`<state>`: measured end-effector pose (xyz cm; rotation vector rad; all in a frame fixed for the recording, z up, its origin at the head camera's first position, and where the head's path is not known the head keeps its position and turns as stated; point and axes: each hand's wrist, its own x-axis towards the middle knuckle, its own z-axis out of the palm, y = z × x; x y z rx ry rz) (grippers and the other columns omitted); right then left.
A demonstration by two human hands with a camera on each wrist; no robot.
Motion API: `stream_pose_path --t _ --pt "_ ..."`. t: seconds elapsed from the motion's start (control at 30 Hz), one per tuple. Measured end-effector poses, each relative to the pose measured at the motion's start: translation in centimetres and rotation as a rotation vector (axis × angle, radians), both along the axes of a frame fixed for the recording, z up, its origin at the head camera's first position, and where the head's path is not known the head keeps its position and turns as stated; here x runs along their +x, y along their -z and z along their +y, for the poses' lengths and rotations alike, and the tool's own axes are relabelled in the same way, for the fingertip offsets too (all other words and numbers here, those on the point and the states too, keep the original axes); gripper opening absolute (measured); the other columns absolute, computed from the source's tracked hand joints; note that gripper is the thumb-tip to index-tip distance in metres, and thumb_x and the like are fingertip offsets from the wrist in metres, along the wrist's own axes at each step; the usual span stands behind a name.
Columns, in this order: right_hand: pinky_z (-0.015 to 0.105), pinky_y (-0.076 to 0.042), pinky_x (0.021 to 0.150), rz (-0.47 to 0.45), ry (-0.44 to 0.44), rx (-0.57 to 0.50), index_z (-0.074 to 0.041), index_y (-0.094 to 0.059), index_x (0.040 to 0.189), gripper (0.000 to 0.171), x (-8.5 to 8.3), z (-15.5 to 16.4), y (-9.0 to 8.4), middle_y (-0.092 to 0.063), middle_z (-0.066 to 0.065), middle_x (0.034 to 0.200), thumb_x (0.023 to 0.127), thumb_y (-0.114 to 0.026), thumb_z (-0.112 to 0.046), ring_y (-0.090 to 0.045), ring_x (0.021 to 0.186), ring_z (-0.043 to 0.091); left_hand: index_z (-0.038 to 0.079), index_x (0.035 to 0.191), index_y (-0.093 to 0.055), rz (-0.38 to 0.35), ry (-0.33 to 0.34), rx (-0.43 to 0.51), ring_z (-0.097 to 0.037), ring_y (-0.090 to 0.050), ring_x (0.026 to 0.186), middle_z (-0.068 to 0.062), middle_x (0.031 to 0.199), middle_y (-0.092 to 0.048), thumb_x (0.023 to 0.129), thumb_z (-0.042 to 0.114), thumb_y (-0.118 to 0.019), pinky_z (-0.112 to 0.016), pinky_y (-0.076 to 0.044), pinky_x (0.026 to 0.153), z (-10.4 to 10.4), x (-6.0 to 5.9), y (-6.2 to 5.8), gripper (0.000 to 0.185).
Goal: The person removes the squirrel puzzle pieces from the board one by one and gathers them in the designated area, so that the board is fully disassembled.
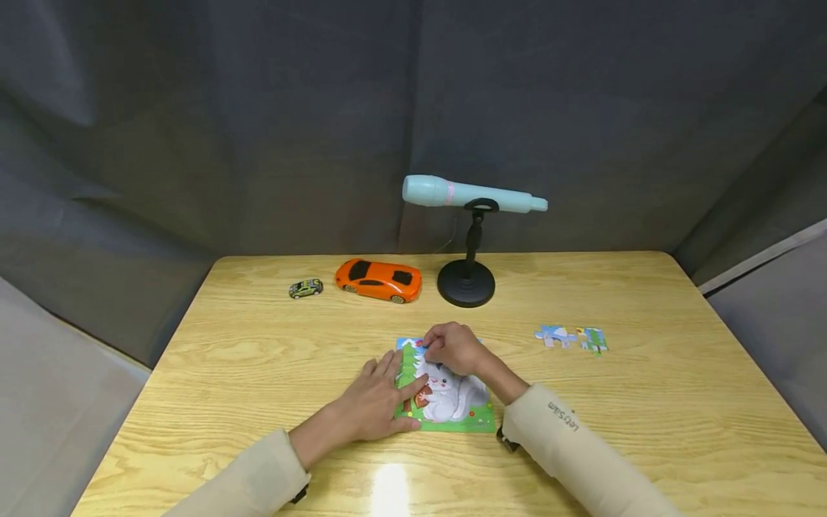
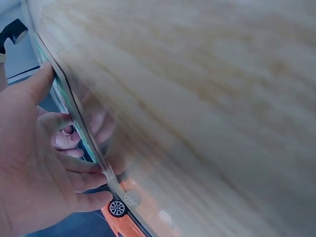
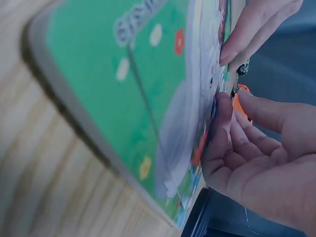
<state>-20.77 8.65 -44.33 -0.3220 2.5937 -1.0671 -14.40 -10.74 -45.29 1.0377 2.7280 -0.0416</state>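
Wooden table (image 1: 258,373): only head view shows loose puzzle pieces (image 1: 571,337)

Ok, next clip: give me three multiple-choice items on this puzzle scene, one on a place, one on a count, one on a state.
1. Where do the loose puzzle pieces lie relative to the puzzle board?
A. On the person's right of it
B. On the person's left of it
C. On top of the orange car

2. How many toy cars stand on the table?
A. One
B. Two
C. Four

3. How does the left hand meet the board?
A. It lifts the board clear of the table
B. It lies flat, fingers straight, on the board's left edge
C. It is a fist away from the board

Answers: 1 A, the pieces sit apart on the right side in the head view. 2 B, an orange car and a small green car. 3 B, the straight fingers rest on the board while the right hand works at its top.
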Motion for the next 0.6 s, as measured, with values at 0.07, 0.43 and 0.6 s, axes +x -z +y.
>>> stream_pose_path --t 0.07,0.43,0.6 --pt "0.021 -0.045 0.056 -0.006 0.016 0.007 -0.005 -0.068 0.101 0.016 0.02 -0.17 0.11 -0.064 0.002 0.075 0.085 -0.067 -0.009 -0.055 0.062 0.011 0.03 0.149 -0.03 0.006 0.003 -0.013 -0.04 -0.02 0.144 -0.029 0.153 -0.019 0.088 0.068 -0.042 -0.056 -0.028 0.111 0.02 0.0 -0.03 0.072" --pt "0.024 -0.047 0.062 0.028 0.024 0.089 -0.008 -0.068 0.103 0.018 -0.34 -0.95 0.4 -0.063 0.002 0.08 0.085 -0.069 -0.012 -0.055 0.07 0.012 0.029 0.149 -0.032 0.013 0.002 -0.022 -0.042 -0.022 0.143 -0.033 0.152 -0.021 0.088 0.067 -0.043 -0.056 -0.03 0.11 0.25 0.11 -0.33 0.072" --pt "0.024 -0.045 0.06 0.014 0.036 0.092 -0.01 -0.067 0.1 0.014 -0.36 -1.03 0.41 -0.062 0.003 0.081 0.086 -0.068 -0.013 -0.054 0.069 0.013 0.029 0.149 -0.032 0.019 0.003 -0.036 -0.042 -0.022 0.143 -0.033 0.151 -0.021 0.088 0.068 -0.043 -0.056 -0.03 0.11 0.37 0.13 -0.43 0.073"
